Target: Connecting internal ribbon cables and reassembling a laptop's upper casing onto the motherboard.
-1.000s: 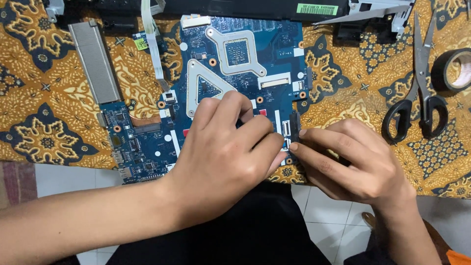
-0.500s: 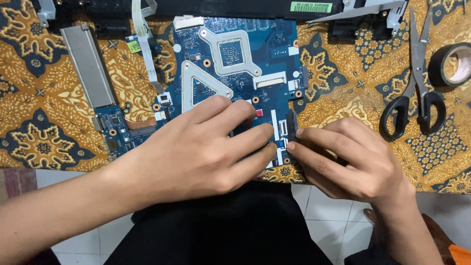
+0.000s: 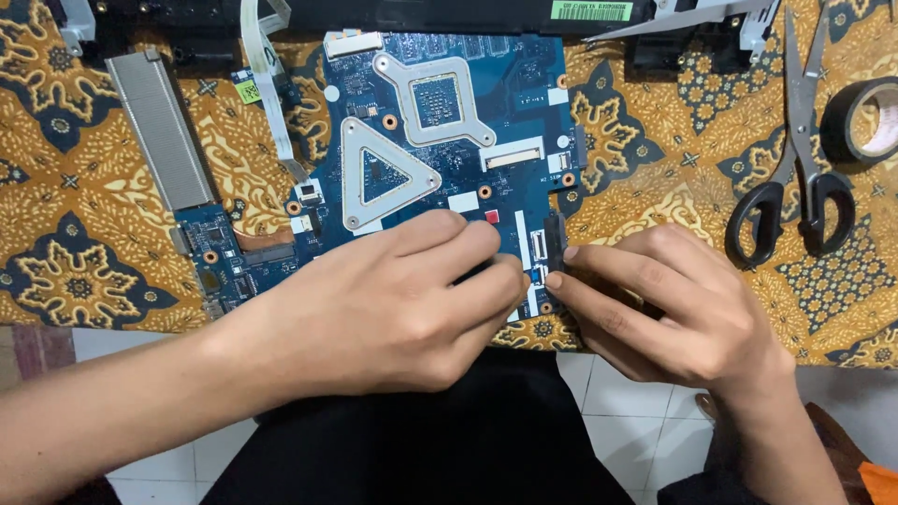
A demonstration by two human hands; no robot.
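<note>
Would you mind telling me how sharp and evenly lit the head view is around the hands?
Head view: light is soft and even; the board is sharp, its metal brackets shine mildly, and the left hand and right hand cast only faint shadows, without motion blur.

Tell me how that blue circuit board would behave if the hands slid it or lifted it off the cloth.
The blue circuit board looks flat, thin and rigid, so it would probably lift stiffly. Its exposed chips and connectors suggest it is fragile. On the patterned cloth it would likely drag rather than glide, and the white ribbon cable could snag.
</note>
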